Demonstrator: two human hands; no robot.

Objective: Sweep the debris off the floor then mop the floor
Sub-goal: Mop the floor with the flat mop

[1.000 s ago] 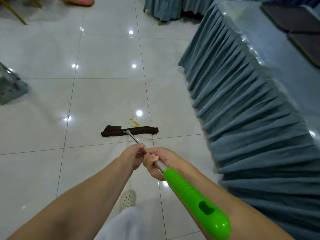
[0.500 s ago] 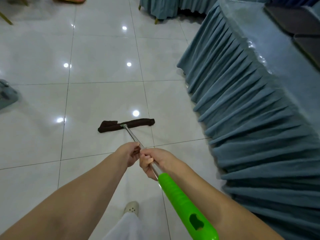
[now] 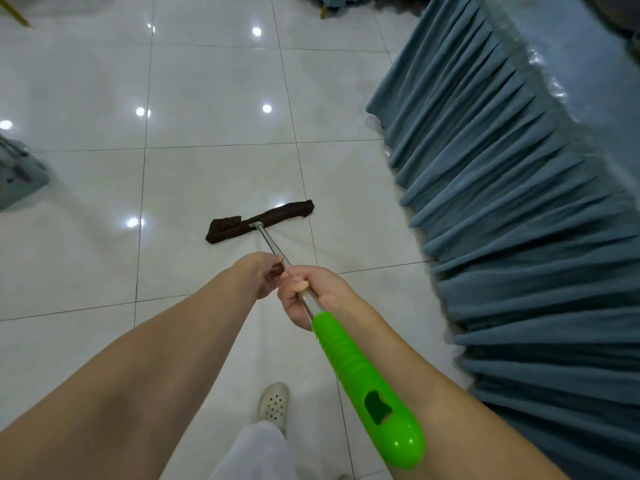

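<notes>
1. Across the centre of the frame, the mop head, a dark brown cloth pad, lies flat on the white tiled floor, with its right end angled toward the upper right. No debris or stain is visible on the tiles around it.
2. Step in hand, as judged: the mopping stage. The sweeping stage appears finished, since no broom or loose debris shows in view.
3. The metal shaft rises from the pad's middle toward the lower right and ends in the green handle, which lies along the right forearm.
4. Right hand: fingers curled tightly round the shaft just above the green handle, thumb on top. A firm grasp.
5. Left hand: just ahead of the right and touching it, fingers curled in at the shaft. Whether they wrap it fully cannot be told, as the palm side is hidden.
6. The pleated blue table skirt fills the right of the frame, near the pad's right end but apart from it.
7. Next move, as judged: a push or pull stroke with the pad kept flat, steered clear of the skirt hem and of the cream clog at lower centre.
</notes>
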